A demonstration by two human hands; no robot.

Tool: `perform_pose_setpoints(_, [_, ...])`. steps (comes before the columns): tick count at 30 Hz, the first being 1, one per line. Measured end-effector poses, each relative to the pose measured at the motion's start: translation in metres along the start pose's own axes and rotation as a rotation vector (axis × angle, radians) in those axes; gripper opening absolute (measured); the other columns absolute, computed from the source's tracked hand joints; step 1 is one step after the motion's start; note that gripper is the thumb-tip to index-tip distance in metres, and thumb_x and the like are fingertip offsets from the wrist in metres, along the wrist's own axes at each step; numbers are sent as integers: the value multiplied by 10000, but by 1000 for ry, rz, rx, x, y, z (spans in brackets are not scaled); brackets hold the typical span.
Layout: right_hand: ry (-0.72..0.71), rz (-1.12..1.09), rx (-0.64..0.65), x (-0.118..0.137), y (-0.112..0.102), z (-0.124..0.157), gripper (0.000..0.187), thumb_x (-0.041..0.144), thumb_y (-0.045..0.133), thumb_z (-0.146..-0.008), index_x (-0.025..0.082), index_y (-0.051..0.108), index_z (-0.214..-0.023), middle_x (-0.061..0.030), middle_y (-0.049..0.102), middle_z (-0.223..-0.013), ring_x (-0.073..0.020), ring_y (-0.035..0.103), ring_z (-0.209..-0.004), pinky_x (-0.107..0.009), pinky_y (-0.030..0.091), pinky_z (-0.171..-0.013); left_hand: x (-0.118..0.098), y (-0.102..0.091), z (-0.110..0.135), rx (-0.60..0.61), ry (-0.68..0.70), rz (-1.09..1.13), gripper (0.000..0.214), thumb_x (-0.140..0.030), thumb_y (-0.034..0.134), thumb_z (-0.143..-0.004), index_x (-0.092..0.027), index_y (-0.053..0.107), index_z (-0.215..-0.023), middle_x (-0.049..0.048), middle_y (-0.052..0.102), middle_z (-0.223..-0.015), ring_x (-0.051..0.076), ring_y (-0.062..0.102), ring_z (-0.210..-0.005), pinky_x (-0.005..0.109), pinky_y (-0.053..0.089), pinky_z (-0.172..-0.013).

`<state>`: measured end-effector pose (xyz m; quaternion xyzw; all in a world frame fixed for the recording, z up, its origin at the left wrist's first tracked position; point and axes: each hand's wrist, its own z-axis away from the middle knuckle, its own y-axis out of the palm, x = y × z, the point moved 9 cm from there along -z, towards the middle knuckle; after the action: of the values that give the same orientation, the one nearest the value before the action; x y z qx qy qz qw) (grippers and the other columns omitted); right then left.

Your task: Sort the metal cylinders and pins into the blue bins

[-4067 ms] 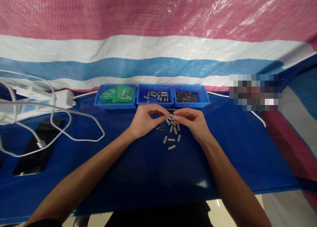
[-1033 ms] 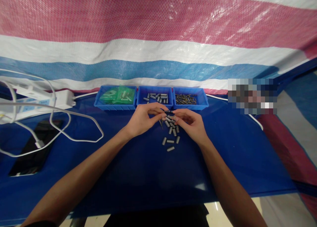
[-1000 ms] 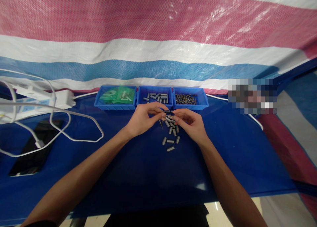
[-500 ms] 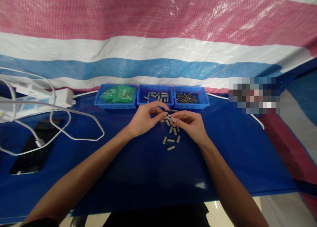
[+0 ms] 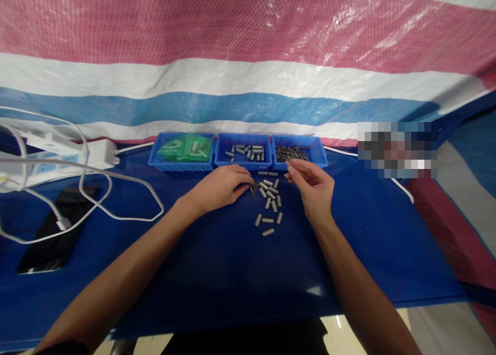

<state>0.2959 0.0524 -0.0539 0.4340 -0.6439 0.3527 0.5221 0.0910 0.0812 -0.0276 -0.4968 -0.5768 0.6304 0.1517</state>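
Observation:
My left hand [image 5: 222, 188] is closed in a pinch at the left side of a loose pile of short grey metal cylinders [image 5: 270, 194]. Its fingertips reach a few thin brass-coloured pins, perhaps screws [image 5: 254, 190], and hide whatever is between them. My right hand [image 5: 312, 184] is held right of the pile, thumb and forefinger pinched at the front edge of the right blue bin [image 5: 320, 162]. Anything in that pinch is too small to make out. Thin metal pieces [image 5: 292, 153] fill this bin.
Grey cylinders lie in the middle blue bin [image 5: 242, 165]; the left blue bin [image 5: 182, 166] holds a green plastic bag [image 5: 189, 147]. At left are a white power strip [image 5: 103, 154], white cables [image 5: 155, 197] and a black phone [image 5: 50, 241]. A striped sheet [image 5: 248, 76] hangs behind.
My hands have parted from over the cylinders. The left has shifted left and slightly down to the thin pins; the right has moved right and up to the right bin, uncovering the pile.

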Motion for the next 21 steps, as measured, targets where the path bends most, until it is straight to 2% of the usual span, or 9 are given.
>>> perform_pose_setpoints(2, [-2, -6, 18, 0, 1, 0, 314, 354, 850, -839, 255, 775, -1128, -66, 823, -1133, -210, 793, -809, -371, 668, -716, 0, 7, 0, 46, 8, -40, 228, -120, 577, -993, -167, 787, -1070, 99, 784, -1113, 236, 737, -1034, 352, 564, -960])
perform_pose_setpoints(4, [-1, -12, 51, 0, 4, 0, 295, 333, 837, -850, 257, 774, -1128, -65, 818, -1151, -198, 786, -791, -357, 660, -702, 0, 13, 0, 77, 7, -65, 213, -117, 581, -997, -159, 784, -1046, 97, 780, -1095, 236, 734, -1022, 345, 563, -942])
perform_pose_setpoints(8, [16, -14, 93, -1, 9, 2, 196, 309, 824, -851, 243, 795, -1034, -50, 822, -1080, -159, 750, -712, -312, 632, -648, -2, 17, -1, 118, -13, -119, 205, -143, 565, -1024, -146, 767, -991, 95, 762, -1050, 238, 722, -998, 346, 551, -920])
perform_pose_setpoints(15, [19, -32, 111, -4, 11, 2, 142, 279, 805, -866, 241, 801, -1003, -31, 820, -1016, -131, 718, -678, -281, 597, -633, -4, 20, 0, 157, -36, -227, 235, -201, 484, -1076, -147, 696, -990, 96, 706, -1031, 238, 687, -968, 347, 535, -876])
perform_pose_setpoints(21, [38, -39, 126, -4, 13, 2, 152, 300, 808, -866, 240, 793, -1004, -38, 820, -996, -138, 709, -665, -297, 590, -626, 1, 20, 2, 182, -60, -169, 199, -184, 467, -1068, -152, 644, -983, 97, 674, -1019, 235, 662, -950, 347, 514, -861])
